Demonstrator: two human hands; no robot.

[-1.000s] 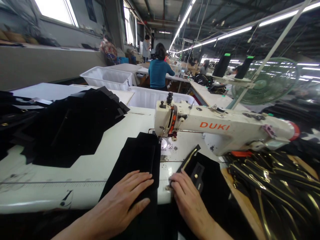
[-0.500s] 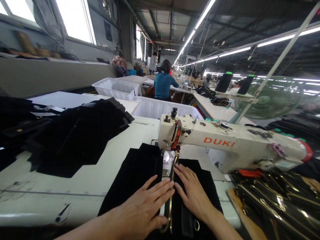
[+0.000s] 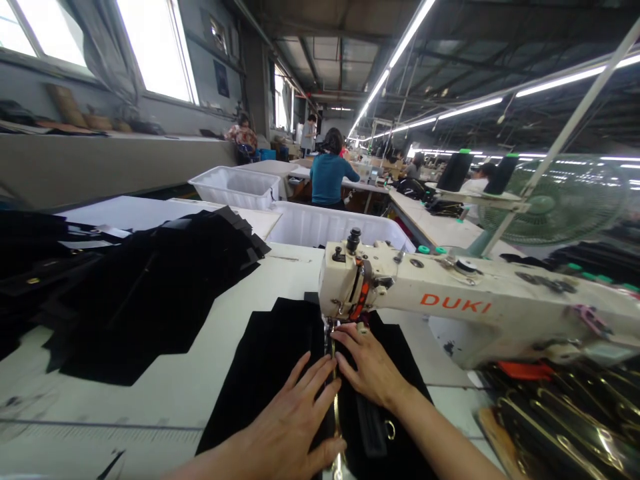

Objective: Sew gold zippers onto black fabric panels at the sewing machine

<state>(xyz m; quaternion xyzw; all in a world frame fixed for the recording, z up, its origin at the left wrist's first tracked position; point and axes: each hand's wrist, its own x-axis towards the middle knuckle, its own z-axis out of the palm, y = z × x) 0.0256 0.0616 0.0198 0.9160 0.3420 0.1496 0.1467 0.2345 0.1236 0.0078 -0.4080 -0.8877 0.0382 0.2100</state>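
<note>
A white sewing machine (image 3: pixel 400 283) marked DUKI stands in front of me. By its presser foot lies a zipper tape with gold teeth (image 3: pixel 336 403), running toward me between black fabric on the left (image 3: pixel 270 353) and right (image 3: pixel 403 357). My left hand (image 3: pixel 295 413) rests with fingers stretched out, fingertips on the zipper's left side. Flat on the right-hand fabric is my right hand (image 3: pixel 370 363), its fingers extended and their tips close to the foot. The needle itself is hard to make out. A black strap with a gold ring (image 3: pixel 390 430) sits below my right wrist.
Stacked black fabric pieces (image 3: pixel 145 293) cover the table's left side. Gold-zippered black pieces (image 3: pixel 570 420) lie at the right. White plastic bins (image 3: pixel 340 227) stand behind the machine, with thread cones (image 3: pixel 454 170) and a fan (image 3: pixel 550 200) to the right. A person in blue (image 3: pixel 327 177) sits beyond.
The zipper's far end has shifted left, into line with the presser foot. My right hand has moved forward and left, closer to the foot. The camera view has shifted slightly.
</note>
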